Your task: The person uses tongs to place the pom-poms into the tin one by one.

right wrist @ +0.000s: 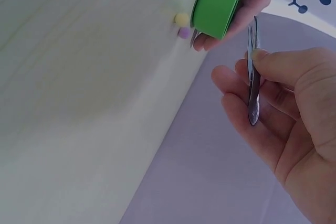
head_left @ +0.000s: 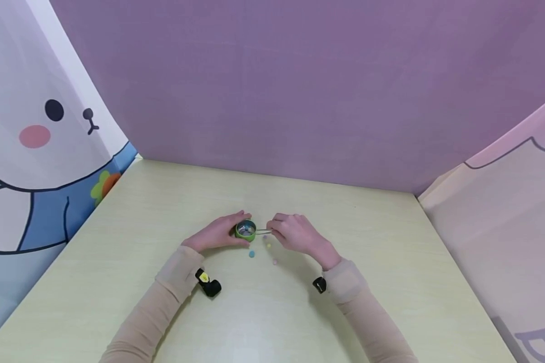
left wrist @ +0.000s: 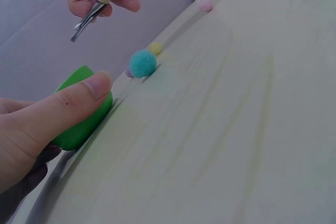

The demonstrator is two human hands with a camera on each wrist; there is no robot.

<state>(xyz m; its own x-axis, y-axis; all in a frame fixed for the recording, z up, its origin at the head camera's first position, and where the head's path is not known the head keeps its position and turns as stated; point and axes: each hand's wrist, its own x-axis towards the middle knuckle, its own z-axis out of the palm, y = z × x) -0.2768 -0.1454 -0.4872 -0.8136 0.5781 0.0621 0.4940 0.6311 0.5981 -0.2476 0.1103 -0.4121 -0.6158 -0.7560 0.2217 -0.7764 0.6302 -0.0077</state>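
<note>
My left hand point(head_left: 219, 233) grips a small green cup point(left wrist: 86, 129) with a shiny inside, which stands on the table; the thumb lies along its side. Between thumb and fingers my right hand point(head_left: 298, 233) pinches metal tweezers point(right wrist: 254, 90). Their tips point toward the cup, just above its rim on the right side, and I see nothing held between them. Loose by the cup lie a teal pom-pom point(left wrist: 143, 63), a yellow pom-pom point(right wrist: 181, 19), a purple pom-pom point(right wrist: 184, 32) and, farther out, a pink pom-pom point(left wrist: 207, 6). What the cup contains is too small to make out.
The pale wooden table point(head_left: 263, 312) reaches back to a purple cloth wall point(head_left: 277, 101). A printed cartoon curtain point(head_left: 32, 166) borders the left side, and a pale curtain point(head_left: 504, 227) the right. Black wrist cameras are strapped to both wrists.
</note>
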